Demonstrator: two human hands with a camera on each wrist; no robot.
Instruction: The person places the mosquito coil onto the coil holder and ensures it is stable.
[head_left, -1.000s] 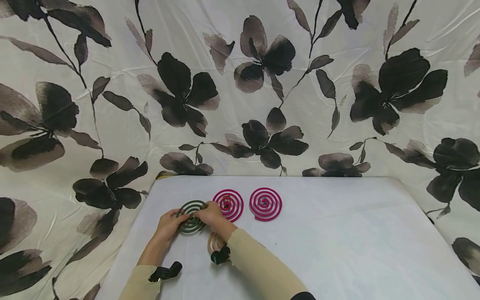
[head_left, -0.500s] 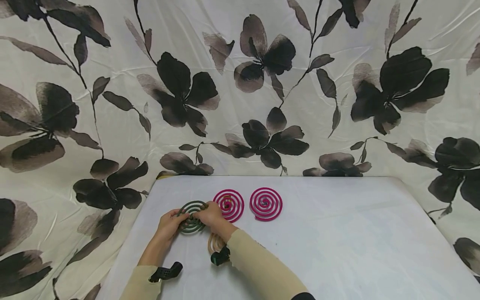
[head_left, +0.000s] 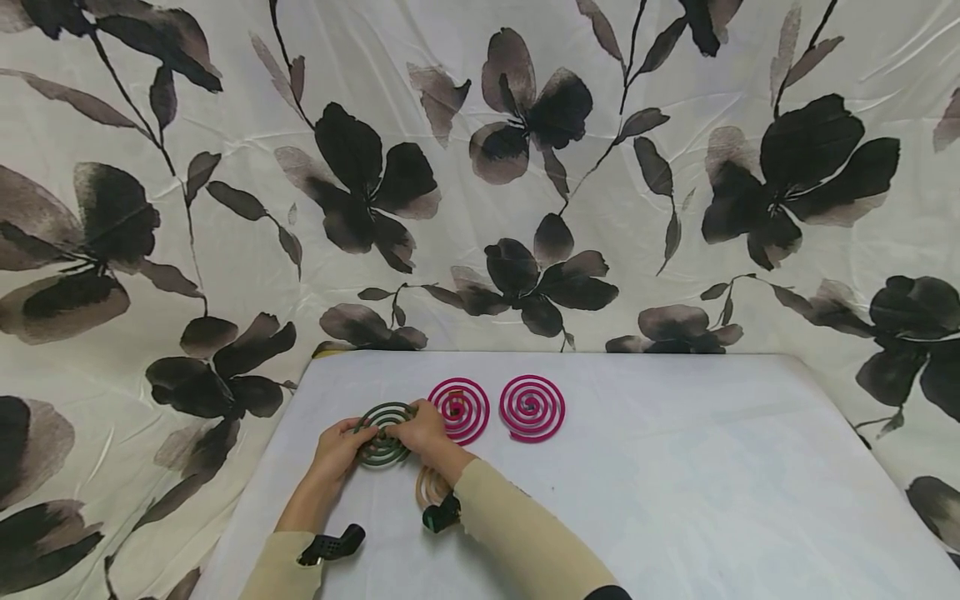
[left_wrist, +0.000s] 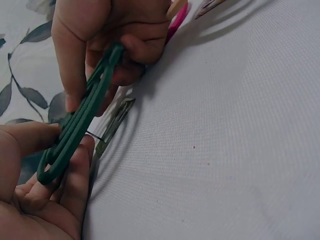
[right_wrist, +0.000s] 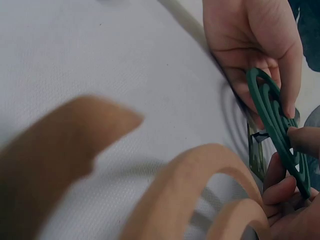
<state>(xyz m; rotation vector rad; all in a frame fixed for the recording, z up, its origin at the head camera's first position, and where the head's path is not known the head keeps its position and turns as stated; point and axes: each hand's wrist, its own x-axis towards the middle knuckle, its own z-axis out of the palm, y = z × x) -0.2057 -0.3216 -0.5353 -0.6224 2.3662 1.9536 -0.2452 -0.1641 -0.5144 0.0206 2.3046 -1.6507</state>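
Both hands hold a green mosquito coil (head_left: pixel 385 458), raised over the white tabletop. My left hand (head_left: pixel 335 454) pinches its left rim, thumb on top and fingers beneath. From the right, my right hand (head_left: pixel 422 433) grips it, with thumb and fingers near the centre. A thin metal coil stand (left_wrist: pixel 115 127) sits under the coil, its narrow prong pointing up toward it. In the right wrist view the same green coil (right_wrist: pixel 272 112) appears edge-on between the hands. A tan coil (head_left: pixel 430 486) is partly hidden beneath my right wrist and looms close in the right wrist view.
Behind my right hand is a magenta coil (head_left: pixel 471 417) with a small stand piece at its centre. Another magenta coil (head_left: pixel 532 377) lies to its right. The white tabletop (head_left: pixel 712 483) stretches right, and a flower-patterned cloth (head_left: pixel 450 208) hangs behind it.
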